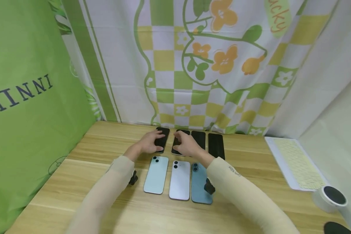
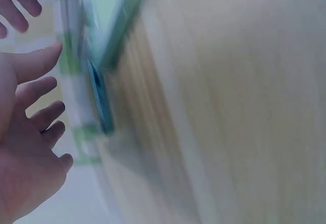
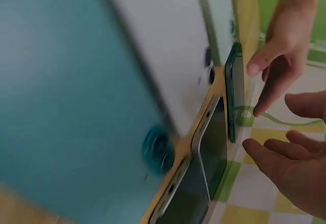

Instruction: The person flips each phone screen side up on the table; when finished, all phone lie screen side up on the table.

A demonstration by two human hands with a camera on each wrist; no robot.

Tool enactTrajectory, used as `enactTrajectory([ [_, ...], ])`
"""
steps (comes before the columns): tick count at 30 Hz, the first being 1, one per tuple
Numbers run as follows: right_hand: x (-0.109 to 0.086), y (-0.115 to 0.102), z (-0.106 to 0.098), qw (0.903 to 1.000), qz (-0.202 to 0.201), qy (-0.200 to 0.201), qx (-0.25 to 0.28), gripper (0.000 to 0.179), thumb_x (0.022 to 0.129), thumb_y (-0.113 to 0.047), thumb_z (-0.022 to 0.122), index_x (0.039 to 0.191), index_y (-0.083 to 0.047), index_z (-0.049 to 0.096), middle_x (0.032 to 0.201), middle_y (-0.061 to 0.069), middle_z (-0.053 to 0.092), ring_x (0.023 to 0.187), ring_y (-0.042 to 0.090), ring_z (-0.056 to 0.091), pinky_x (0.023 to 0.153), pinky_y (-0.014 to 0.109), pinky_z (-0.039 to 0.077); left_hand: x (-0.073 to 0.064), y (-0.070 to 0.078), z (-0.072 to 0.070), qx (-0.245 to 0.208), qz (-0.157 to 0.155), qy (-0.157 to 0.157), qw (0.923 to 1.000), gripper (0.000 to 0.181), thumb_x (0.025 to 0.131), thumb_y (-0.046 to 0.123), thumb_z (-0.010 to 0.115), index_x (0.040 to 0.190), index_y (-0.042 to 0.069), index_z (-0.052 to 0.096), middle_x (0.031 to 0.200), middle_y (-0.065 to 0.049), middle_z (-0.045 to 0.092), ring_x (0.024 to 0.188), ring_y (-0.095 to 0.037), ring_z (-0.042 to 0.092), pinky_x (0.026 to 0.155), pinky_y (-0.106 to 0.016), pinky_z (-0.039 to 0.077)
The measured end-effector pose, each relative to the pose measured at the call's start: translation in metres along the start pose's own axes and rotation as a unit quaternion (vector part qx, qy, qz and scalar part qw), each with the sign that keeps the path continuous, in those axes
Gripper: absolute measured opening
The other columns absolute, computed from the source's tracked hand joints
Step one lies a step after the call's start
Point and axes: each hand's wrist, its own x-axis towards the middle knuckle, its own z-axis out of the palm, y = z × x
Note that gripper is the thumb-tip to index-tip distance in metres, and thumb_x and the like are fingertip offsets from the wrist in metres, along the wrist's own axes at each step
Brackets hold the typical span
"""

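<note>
My left hand (image 1: pixel 149 142) is over the leftmost dark-screened phone (image 1: pixel 163 140) in the back row, thumb and fingers spread at its sides. Beside it, my right hand (image 1: pixel 188 145) hovers above the second screen-up phone (image 1: pixel 176 141), fingers loosely bent. In the right wrist view, a gap shows between the right fingertips and the phones. Farther right in that row lie two more phones, one black (image 1: pixel 199 139) and one at the end (image 1: pixel 216 145). Nearer me are three phones with their backs up: mint green (image 1: pixel 156 175), white (image 1: pixel 179 180) and blue (image 1: pixel 199 185), the blue one partly behind my right wrist.
The wooden table (image 1: pixel 146 214) meets a patterned curtain (image 1: pixel 178 107) right behind the back row. A green cloth (image 1: pixel 32 130) hangs at the left. To the right are a white keyboard-like panel (image 1: pixel 299 164) and a white round object with a dark top (image 1: pixel 329 198).
</note>
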Motion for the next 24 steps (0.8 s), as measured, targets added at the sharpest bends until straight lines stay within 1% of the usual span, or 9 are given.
enactTrajectory([
  [3, -0.022, 0.011, -0.012, 0.9935, -0.066, -0.009, -0.092, 0.048, 0.101, -0.014, 0.065, 0.147, -0.003, 0.055, 0.15, 0.019, 0.06, 0.138, 0.038, 0.059, 0.112, 0.052, 0.052, -0.003, 0.026, 0.002, -0.015, 0.042, -0.018, 0.9988, 0.068, 0.099, 0.023, 0.07, 0.156, -0.001, 0.043, 0.168, -0.025, 0.034, 0.16, -0.045, 0.023, 0.13, -0.067, 0.016],
  [6, -0.041, 0.022, -0.019, 0.9817, -0.126, -0.002, -0.143, 0.04, 0.099, -0.01, 0.066, 0.137, 0.001, 0.063, 0.137, 0.02, 0.069, 0.122, 0.036, 0.07, 0.101, 0.05, 0.059, -0.006, 0.056, 0.007, -0.042, 0.078, -0.049, 0.9949, 0.07, 0.101, 0.023, 0.067, 0.157, -0.005, 0.037, 0.169, -0.026, 0.031, 0.161, -0.044, 0.021, 0.13, -0.068, 0.012],
  [8, -0.056, 0.031, -0.021, 0.9742, -0.148, 0.0, -0.17, 0.038, 0.098, -0.009, 0.068, 0.135, 0.003, 0.065, 0.134, 0.02, 0.071, 0.119, 0.036, 0.072, 0.099, 0.049, 0.06, -0.009, 0.075, 0.013, -0.049, 0.095, -0.071, 0.9917, 0.071, 0.101, 0.024, 0.067, 0.158, -0.005, 0.036, 0.169, -0.025, 0.029, 0.162, -0.043, 0.02, 0.131, -0.066, 0.011],
  [10, -0.072, 0.041, -0.023, 0.9656, -0.156, -0.009, -0.208, 0.042, 0.099, -0.011, 0.068, 0.137, 0.005, 0.062, 0.138, 0.023, 0.068, 0.124, 0.038, 0.069, 0.104, 0.051, 0.058, -0.013, 0.093, 0.021, -0.039, 0.104, -0.095, 0.9893, 0.074, 0.101, 0.026, 0.068, 0.159, -0.004, 0.034, 0.171, -0.023, 0.028, 0.163, -0.04, 0.018, 0.133, -0.063, 0.01],
  [11, -0.081, 0.047, -0.023, 0.9605, -0.157, -0.015, -0.229, 0.045, 0.1, -0.013, 0.067, 0.139, 0.005, 0.06, 0.143, 0.024, 0.064, 0.131, 0.041, 0.064, 0.109, 0.053, 0.054, -0.015, 0.1, 0.026, -0.023, 0.108, -0.105, 0.9883, 0.075, 0.1, 0.028, 0.068, 0.16, -0.003, 0.034, 0.171, -0.021, 0.027, 0.163, -0.039, 0.017, 0.133, -0.061, 0.009],
  [15, -0.118, 0.069, -0.019, 0.952, -0.123, -0.071, -0.271, 0.063, 0.104, -0.03, 0.062, 0.154, 0.004, 0.044, 0.163, 0.029, 0.039, 0.151, 0.051, 0.038, 0.123, 0.061, 0.037, -0.026, 0.121, 0.046, 0.049, 0.128, -0.141, 0.9806, 0.086, 0.098, 0.04, 0.071, 0.161, -0.001, 0.031, 0.173, -0.019, 0.024, 0.165, -0.036, 0.015, 0.135, -0.057, 0.009],
  [19, -0.145, 0.085, -0.01, 0.9552, -0.103, -0.12, -0.25, 0.077, 0.103, -0.045, 0.061, 0.161, -0.002, 0.033, 0.172, 0.025, 0.02, 0.16, 0.05, 0.019, 0.127, 0.061, 0.029, -0.035, 0.129, 0.062, 0.086, 0.134, -0.163, 0.9737, 0.095, 0.094, 0.049, 0.073, 0.162, -0.001, 0.03, 0.174, -0.018, 0.021, 0.165, -0.034, 0.012, 0.135, -0.055, 0.011],
  [21, -0.154, 0.09, -0.007, 0.9556, -0.114, -0.125, -0.241, 0.081, 0.102, -0.048, 0.063, 0.161, -0.001, 0.033, 0.173, 0.024, 0.019, 0.16, 0.05, 0.017, 0.127, 0.061, 0.029, -0.036, 0.132, 0.066, 0.096, 0.135, -0.166, 0.972, 0.096, 0.093, 0.051, 0.074, 0.162, 0.0, 0.03, 0.175, -0.017, 0.019, 0.166, -0.032, 0.011, 0.135, -0.054, 0.01],
  [24, -0.164, 0.097, -0.004, 0.9572, -0.129, -0.115, -0.232, 0.082, 0.099, -0.047, 0.067, 0.159, 0.001, 0.036, 0.171, 0.026, 0.023, 0.159, 0.052, 0.019, 0.125, 0.061, 0.032, -0.034, 0.138, 0.071, 0.107, 0.144, -0.163, 0.9702, 0.098, 0.091, 0.052, 0.075, 0.162, -0.001, 0.03, 0.175, -0.018, 0.02, 0.165, -0.032, 0.012, 0.136, -0.052, 0.011],
])
